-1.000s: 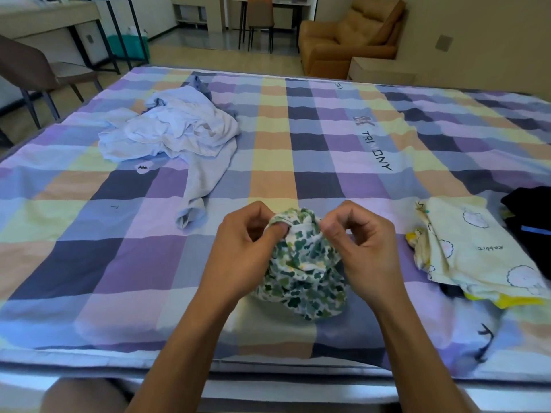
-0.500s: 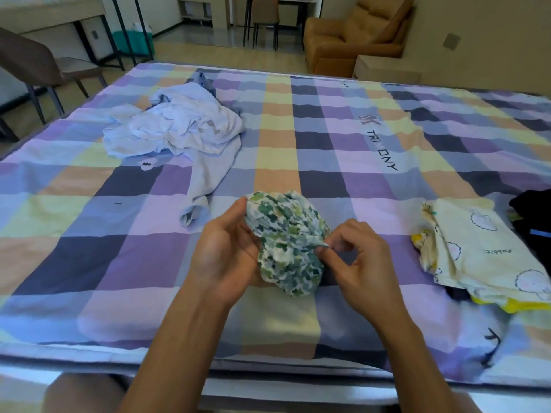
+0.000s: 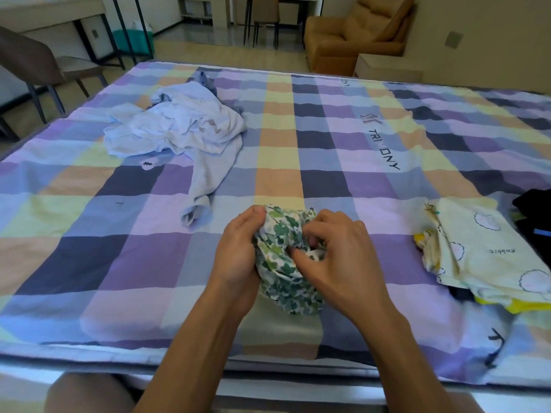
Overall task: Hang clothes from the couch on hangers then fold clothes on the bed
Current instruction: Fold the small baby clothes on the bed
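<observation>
A small white garment with a green leaf print (image 3: pixel 281 263) is bunched up between both hands, just above the near part of the checked bed (image 3: pixel 328 150). My left hand (image 3: pixel 238 260) cups and grips its left side. From the right, my right hand (image 3: pixel 337 260) pinches its folds with curled fingers. A crumpled pale blue and white pile of clothes (image 3: pixel 182 129) lies at the far left of the bed. A folded yellow garment with sheep print (image 3: pixel 477 257) lies at the right.
A dark garment (image 3: pixel 533 213) lies at the bed's right edge beside the yellow one. Beyond the bed stand an orange couch (image 3: pixel 351 34), a wooden side table (image 3: pixel 384 68), a brown chair (image 3: pixel 32 64) at the left and a desk with black legs.
The garment was lifted and turned between the hands half a second ago; now it hangs lower and my right hand's fingers have dug into its folds.
</observation>
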Demonstrator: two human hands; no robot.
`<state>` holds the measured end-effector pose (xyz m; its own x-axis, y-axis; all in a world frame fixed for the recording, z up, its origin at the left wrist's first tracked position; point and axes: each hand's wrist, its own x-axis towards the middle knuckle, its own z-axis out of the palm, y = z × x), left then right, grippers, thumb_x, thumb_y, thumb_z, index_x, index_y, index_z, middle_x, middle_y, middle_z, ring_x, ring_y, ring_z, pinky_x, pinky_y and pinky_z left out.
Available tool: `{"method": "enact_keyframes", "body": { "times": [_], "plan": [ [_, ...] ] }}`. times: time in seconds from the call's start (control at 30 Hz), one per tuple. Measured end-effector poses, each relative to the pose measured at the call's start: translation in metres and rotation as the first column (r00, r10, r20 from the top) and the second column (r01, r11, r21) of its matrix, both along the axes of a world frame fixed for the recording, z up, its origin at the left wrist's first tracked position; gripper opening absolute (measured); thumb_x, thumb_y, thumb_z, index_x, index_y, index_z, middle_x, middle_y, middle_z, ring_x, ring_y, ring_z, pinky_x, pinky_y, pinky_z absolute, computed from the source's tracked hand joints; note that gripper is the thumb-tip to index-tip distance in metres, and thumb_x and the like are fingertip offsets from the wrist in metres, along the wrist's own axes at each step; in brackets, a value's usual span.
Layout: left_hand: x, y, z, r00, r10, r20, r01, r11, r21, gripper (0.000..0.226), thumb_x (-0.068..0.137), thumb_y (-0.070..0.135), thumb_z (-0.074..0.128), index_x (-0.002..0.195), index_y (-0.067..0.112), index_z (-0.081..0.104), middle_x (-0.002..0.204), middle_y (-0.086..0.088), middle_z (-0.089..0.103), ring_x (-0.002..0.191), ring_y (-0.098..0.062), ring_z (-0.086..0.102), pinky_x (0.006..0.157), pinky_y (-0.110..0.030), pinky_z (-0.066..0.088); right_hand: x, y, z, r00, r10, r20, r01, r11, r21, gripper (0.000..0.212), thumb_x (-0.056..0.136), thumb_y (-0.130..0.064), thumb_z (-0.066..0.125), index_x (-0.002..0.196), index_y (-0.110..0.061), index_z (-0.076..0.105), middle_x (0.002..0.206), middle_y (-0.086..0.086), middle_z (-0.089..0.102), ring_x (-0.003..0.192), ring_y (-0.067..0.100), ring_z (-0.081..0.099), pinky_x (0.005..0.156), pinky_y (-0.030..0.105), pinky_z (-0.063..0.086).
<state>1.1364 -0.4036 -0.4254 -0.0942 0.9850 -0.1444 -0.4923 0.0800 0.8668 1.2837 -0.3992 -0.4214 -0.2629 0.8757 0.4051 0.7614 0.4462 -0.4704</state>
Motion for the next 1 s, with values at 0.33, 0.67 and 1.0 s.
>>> {"method": "enact_keyframes", "body": {
  "times": [0.33, 0.67, 1.0],
  "plan": [
    [-0.015, -0.001, -0.034, 0.569, 0.003, -0.823, 0.425, 0.855, 0.297, 0.071, 0.08, 0.013, 0.084, 0.139, 0.023, 0.046, 0.13, 0.01, 0.06, 0.12, -0.012, 0.06, 0.098, -0.033, 0.051, 0.02, 0.017, 0.005, 0.957, 0.0, -0.291, -0.017, 0.998, -0.054, 0.044, 0.096, -0.027, 0.057, 0.058, -0.014, 0.037, 0.057, 0.0, 0.038, 0.056, 0.012, 0.04, 0.055, 0.028, 0.03],
    [-0.063, 0.062, 0.0, 0.241, 0.254, -0.937, 0.344, 0.88, 0.327, 0.038, 0.072, -0.004, 0.058, 0.105, 0.014, 0.063, 0.097, 0.004, 0.063, 0.094, -0.021, 0.06, 0.079, -0.04, 0.046, 0.044, 0.02, 0.029, 0.693, -0.11, -0.713, -0.003, 0.988, -0.155, 0.046, 0.1, -0.002, 0.049, 0.058, -0.007, 0.031, 0.059, 0.013, 0.028, 0.057, 0.012, 0.027, 0.053, 0.021, 0.026],
    [0.009, 0.0, 0.035, 0.373, 0.147, -0.916, 0.305, 0.913, 0.271, 0.03, 0.081, 0.055, 0.067, 0.084, 0.026, 0.063, 0.078, 0.008, 0.066, 0.071, -0.006, 0.061, 0.064, -0.033, 0.052, 0.019, 0.018, 0.029, 0.592, -0.081, -0.802, -0.174, 0.959, -0.225, 0.053, 0.097, -0.004, 0.052, 0.049, -0.023, 0.038, 0.052, -0.004, 0.036, 0.055, 0.011, 0.031, 0.054, 0.026, 0.031]
  ]
}}
